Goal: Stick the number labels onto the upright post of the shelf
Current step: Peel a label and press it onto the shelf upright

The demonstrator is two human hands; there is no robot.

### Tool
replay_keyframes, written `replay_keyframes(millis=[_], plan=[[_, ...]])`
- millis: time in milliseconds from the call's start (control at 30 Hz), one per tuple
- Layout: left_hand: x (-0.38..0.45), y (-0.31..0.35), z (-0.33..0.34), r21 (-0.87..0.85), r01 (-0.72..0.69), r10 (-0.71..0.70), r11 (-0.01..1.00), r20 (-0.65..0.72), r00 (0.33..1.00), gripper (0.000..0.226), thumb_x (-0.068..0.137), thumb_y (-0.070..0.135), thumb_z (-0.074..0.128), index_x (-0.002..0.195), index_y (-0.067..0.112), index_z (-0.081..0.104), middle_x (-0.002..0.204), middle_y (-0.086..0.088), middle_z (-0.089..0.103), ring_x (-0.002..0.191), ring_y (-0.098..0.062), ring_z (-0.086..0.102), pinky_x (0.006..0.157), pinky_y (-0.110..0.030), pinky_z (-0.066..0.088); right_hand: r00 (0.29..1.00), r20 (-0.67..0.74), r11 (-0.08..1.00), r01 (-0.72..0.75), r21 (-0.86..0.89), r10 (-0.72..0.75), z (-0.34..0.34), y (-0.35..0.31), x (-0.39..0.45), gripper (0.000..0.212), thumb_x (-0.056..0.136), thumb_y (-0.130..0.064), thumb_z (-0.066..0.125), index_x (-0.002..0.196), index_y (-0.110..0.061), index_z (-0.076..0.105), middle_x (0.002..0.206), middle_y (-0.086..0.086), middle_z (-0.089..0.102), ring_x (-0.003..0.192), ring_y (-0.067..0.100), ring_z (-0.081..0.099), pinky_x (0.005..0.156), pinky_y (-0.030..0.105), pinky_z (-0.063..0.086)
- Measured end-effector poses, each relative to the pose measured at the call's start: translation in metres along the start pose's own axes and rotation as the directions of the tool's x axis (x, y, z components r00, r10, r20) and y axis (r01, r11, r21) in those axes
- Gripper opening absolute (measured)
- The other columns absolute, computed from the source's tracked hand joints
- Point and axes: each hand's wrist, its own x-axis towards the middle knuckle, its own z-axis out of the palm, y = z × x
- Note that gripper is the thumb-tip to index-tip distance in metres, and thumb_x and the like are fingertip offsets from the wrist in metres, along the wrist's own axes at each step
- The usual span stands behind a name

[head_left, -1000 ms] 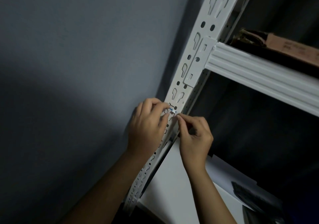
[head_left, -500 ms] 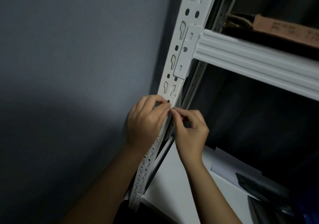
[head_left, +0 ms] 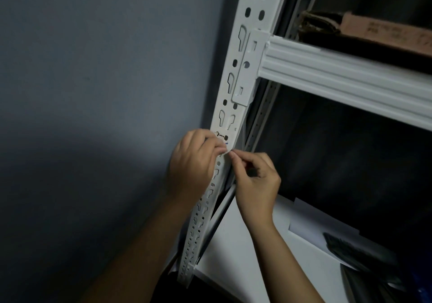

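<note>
My left hand (head_left: 194, 162) lies against the left face of the white post (head_left: 243, 73), fingers curled over its front, their tips pressing a small white label (head_left: 225, 149) onto the metal. My right hand (head_left: 254, 181) meets it from the right: thumb and forefinger are pinched together at the label's right edge, the other fingers curled into the palm. The label sits on the front of the post, just below a keyhole slot pair and a round hole (a trace of blue print shows at its upper edge; the number itself is too small and too covered to read). A black mark (head_left: 221, 135) on the post shows just above my left fingertips.

Above the hands, a ribbed white beam (head_left: 339, 76) hooks into the post through a bracket plate and runs off to the right. A brown box (head_left: 383, 34) lies on the level above it. Below, a white shelf board (head_left: 245, 256) carries white sheets (head_left: 311, 221) and a dark flat object (head_left: 355, 251) at the right. A grey wall (head_left: 93, 92) fills the left half of the view.
</note>
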Motion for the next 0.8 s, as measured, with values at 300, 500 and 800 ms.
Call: replay_keyframes(millis=[300, 500, 800], plan=[[-0.011, 0.012, -0.025, -0.442, 0.512, -0.479, 0.737, 0.193, 0.856, 0.021, 0.087, 0.016, 0.062, 0.077, 0.034, 0.063, 0.084, 0.018, 0.064, 0.082, -0.001, 0.061, 0.075, -0.017, 0.048, 0.995, 0.043, 0.988, -0.094, 0.124, 0.090, 0.000, -0.002, 0.000, 0.012, 0.081, -0.008, 0.074, 0.087, -0.018, 0.075, 0.087, -0.002, 0.068, 0.085, 0.006, 0.064, 0.078, 0.014, 0.049], [0.002, 0.028, -0.034, -0.672, 0.607, -0.509, 0.423, 0.378, 0.773, 0.022, 0.084, -0.002, 0.064, 0.081, 0.020, 0.067, 0.075, 0.012, 0.072, 0.074, -0.001, 0.068, 0.069, -0.012, 0.049, 0.982, 0.086, 0.948, -0.188, 0.255, 0.171, 0.004, -0.016, -0.001, 0.025, 0.084, -0.002, 0.069, 0.084, -0.027, 0.073, 0.089, -0.007, 0.072, 0.087, 0.002, 0.067, 0.078, 0.011, 0.048], [0.002, 0.037, -0.040, -0.699, 0.629, -0.520, 0.340, 0.418, 0.745, 0.023, 0.084, -0.003, 0.064, 0.085, 0.019, 0.069, 0.079, 0.007, 0.074, 0.078, -0.007, 0.070, 0.071, -0.014, 0.051, 0.981, 0.156, 0.953, -0.152, 0.260, 0.114, -0.003, -0.022, -0.005, 0.027, 0.087, 0.002, 0.065, 0.094, -0.023, 0.071, 0.094, -0.006, 0.070, 0.091, 0.000, 0.066, 0.081, 0.011, 0.048]])
